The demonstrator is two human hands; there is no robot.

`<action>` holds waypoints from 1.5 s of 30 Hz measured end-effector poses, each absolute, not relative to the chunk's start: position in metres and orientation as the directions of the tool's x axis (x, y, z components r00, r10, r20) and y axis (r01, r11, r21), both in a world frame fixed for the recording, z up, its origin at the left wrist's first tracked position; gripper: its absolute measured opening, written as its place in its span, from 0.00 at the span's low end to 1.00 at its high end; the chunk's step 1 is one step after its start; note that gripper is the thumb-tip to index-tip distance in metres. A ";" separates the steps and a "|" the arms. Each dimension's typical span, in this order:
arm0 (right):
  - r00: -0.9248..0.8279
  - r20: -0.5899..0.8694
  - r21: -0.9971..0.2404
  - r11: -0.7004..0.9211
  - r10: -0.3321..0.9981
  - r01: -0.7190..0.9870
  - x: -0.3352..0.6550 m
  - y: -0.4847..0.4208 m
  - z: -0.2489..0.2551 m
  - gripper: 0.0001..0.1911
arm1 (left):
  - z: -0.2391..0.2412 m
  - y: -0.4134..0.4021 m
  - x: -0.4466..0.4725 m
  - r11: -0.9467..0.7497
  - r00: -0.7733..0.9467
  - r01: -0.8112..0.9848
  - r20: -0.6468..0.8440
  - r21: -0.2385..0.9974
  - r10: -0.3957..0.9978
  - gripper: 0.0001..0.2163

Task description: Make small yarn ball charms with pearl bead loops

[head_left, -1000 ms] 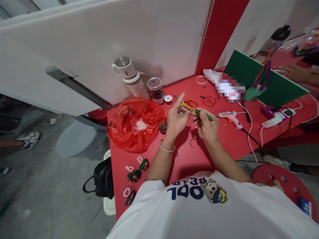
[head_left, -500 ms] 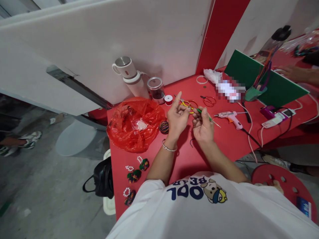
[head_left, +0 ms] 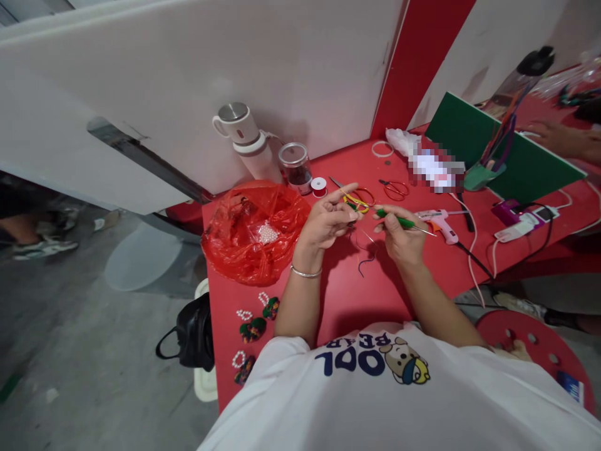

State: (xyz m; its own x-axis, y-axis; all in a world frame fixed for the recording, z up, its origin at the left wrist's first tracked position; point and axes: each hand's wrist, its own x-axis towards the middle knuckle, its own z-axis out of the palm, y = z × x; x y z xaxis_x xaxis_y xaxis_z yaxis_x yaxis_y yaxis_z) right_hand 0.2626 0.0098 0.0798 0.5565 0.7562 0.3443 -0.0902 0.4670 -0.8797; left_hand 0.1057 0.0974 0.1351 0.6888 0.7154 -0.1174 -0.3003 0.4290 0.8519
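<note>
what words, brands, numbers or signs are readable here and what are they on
"OOL" – on the white shirt, upside down in this view
"BEAR" – same shirt, also upside down, the A hard to make out
Blue-and-white packet on the red stool: lettering too small and slanted to read
Pixelated patch on the table: nothing readable

Shiny metal shaft (head_left: 427, 233), smooth plastic-looking handle (head_left: 404, 222)
</note>
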 end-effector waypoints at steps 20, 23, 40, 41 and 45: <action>0.365 0.503 -0.861 0.493 0.783 0.128 0.293 -0.006 0.093 0.04 | 0.127 0.106 0.097 0.360 0.728 -0.279 -0.049 0.890 0.684 0.21; 0.312 0.574 -0.818 0.520 0.757 0.244 0.293 -0.006 0.095 0.06 | 0.126 0.106 0.096 0.358 0.726 -0.274 -0.052 0.893 0.685 0.21; 0.387 0.462 -0.884 0.450 0.798 0.126 0.288 -0.012 0.095 0.06 | 0.128 0.105 0.097 0.382 0.727 -0.279 -0.066 0.881 0.684 0.20; 0.389 0.465 -0.882 0.451 0.795 0.133 0.287 -0.011 0.095 0.06 | 0.128 0.106 0.097 0.388 0.727 -0.283 -0.068 0.877 0.683 0.20; 0.339 0.642 -0.763 0.530 0.688 0.371 0.281 -0.011 0.096 0.07 | 0.127 0.107 0.097 0.396 0.714 -0.294 -0.075 0.870 0.696 0.20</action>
State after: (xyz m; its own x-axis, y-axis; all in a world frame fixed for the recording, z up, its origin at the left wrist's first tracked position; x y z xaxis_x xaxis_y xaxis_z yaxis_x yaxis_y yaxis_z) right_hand 0.2813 -0.0111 0.0964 0.3387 0.6876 0.6423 0.3707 0.5299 -0.7627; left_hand 0.0966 0.1065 0.1274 0.7141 0.6960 -0.0755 -0.2941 0.3960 0.8699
